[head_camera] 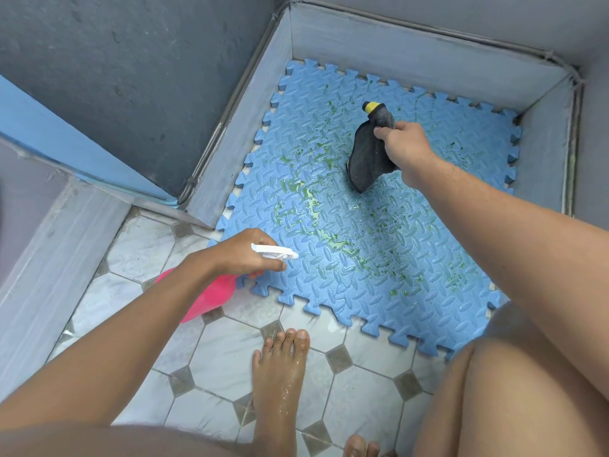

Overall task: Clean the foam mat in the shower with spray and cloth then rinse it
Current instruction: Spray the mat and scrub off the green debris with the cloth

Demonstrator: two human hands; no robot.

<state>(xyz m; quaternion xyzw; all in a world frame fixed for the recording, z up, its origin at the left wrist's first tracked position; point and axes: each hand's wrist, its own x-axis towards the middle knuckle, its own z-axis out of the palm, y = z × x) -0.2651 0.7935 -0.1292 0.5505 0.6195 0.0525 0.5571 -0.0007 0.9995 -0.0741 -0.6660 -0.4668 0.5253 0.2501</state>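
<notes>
Your left hand (244, 252) is curled round the pink spray bottle (211, 298) at the near-left edge of the blue foam mat (379, 258). Your right hand (407, 143) clutches the dark grey cloth (365, 159) over the mat's far half. Green smears streak the mat's middle.

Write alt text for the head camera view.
Over a blue foam mat smeared with green grime, the left hand grips a pink spray bottle at the near edge and the right hand holds a dark cloth farther in. A bare foot stands on the tiled floor.
</notes>
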